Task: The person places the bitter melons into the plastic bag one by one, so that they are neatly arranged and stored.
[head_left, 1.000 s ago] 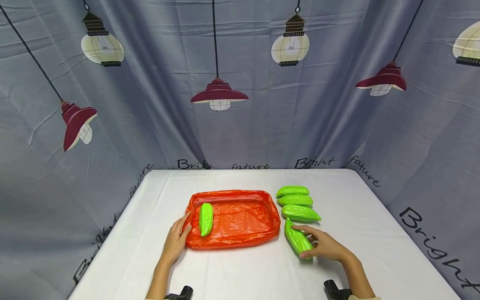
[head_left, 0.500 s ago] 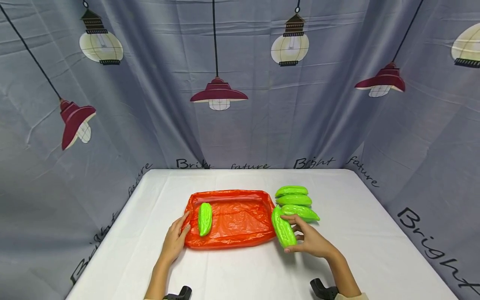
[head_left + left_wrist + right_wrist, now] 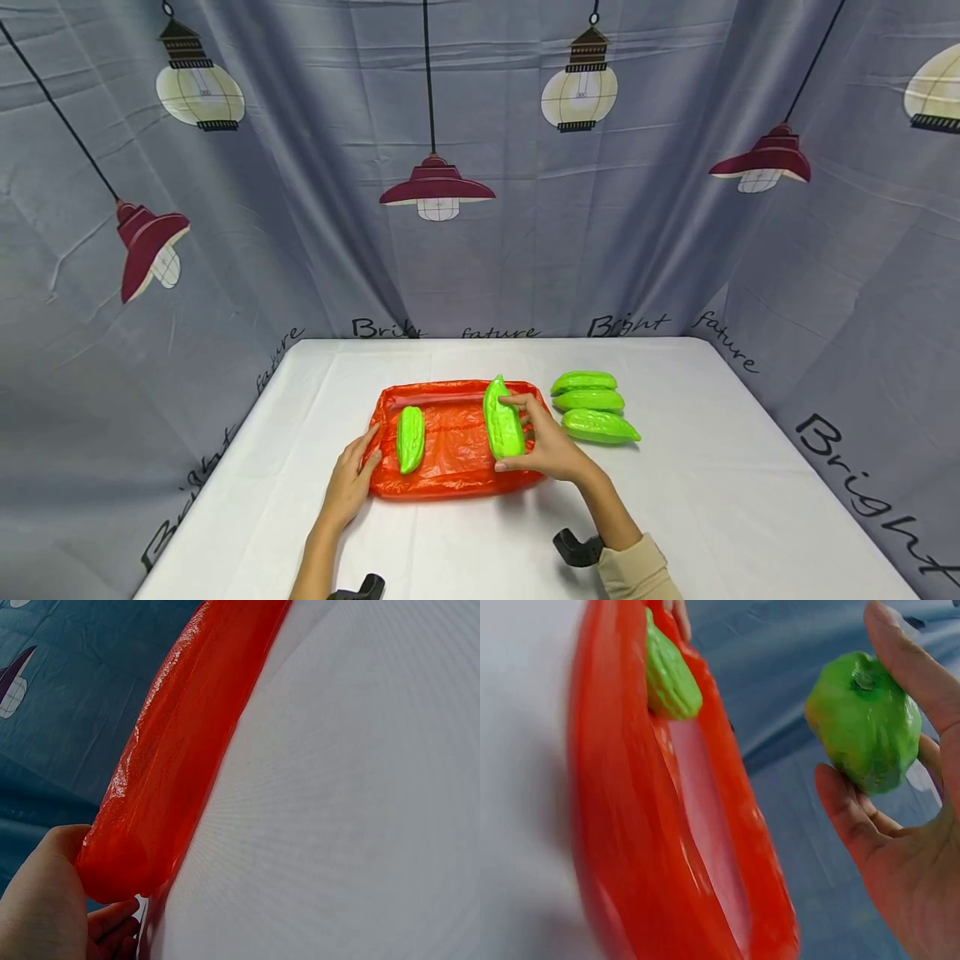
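A red, plastic-covered tray [image 3: 453, 483] lies on the white table. My left hand [image 3: 351, 471] holds its left end. In the left wrist view the thumb [image 3: 66, 841] goes over the tray's rim, with curled fingers [image 3: 114, 926] on the outer side. My right hand [image 3: 551, 446] grips a green bitter melon [image 3: 501, 425] between thumb and fingers, above the tray's right part. The right wrist view shows this melon end-on, raised above the rim. Another bitter melon [image 3: 410, 439] lies inside the tray at the left.
Right of the tray, several bitter melons lie in a column on the table [image 3: 675, 467]; the nearest one [image 3: 600, 426] points rightward. A grey curtain [image 3: 480, 267] printed with lamps hangs behind and at the sides.
My right hand has lifted the bitter melon from the table right of the tray and carried it leftward over the tray. The left hand and tray have stayed in place.
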Available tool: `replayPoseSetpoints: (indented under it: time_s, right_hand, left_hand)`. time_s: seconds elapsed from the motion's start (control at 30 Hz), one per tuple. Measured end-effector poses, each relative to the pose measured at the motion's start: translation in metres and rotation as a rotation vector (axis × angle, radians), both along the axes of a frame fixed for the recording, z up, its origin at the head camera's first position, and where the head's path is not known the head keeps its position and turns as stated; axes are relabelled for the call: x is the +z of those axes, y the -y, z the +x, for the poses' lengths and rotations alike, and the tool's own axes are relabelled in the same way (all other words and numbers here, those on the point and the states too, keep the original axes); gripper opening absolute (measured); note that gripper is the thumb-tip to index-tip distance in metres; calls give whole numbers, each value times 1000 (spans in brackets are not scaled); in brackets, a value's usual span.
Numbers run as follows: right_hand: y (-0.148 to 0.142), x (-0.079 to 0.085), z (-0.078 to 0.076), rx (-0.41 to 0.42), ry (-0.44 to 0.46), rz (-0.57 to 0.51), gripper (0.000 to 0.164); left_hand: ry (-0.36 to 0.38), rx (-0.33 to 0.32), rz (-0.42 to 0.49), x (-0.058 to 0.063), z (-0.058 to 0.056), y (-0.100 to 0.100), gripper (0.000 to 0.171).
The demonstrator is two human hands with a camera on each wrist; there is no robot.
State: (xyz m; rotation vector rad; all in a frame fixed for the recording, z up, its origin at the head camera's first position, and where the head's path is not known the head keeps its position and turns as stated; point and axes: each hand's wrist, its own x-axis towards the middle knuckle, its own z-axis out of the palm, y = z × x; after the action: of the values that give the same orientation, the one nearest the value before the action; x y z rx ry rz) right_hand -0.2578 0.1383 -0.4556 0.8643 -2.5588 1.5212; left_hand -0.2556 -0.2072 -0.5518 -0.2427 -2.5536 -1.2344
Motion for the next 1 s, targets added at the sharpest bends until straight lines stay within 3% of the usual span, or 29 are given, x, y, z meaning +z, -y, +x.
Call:
replayPoseSetpoints:
  time_s: [0.2, 0.47, 1.0]
  right_hand:
    - [36, -3, -12, -9, 36, -18, 87]
    - [75, -20, -28, 8, 62, 86, 86]
    - [106, -55, -37, -42, 163, 109, 81]
  left_hand:
    - [-3, -5, -7, 1, 1, -1, 46]
    - [-10, 4, -18, 2, 1, 0, 45]
    - [-24, 0, -21, 0, 0, 0, 45]
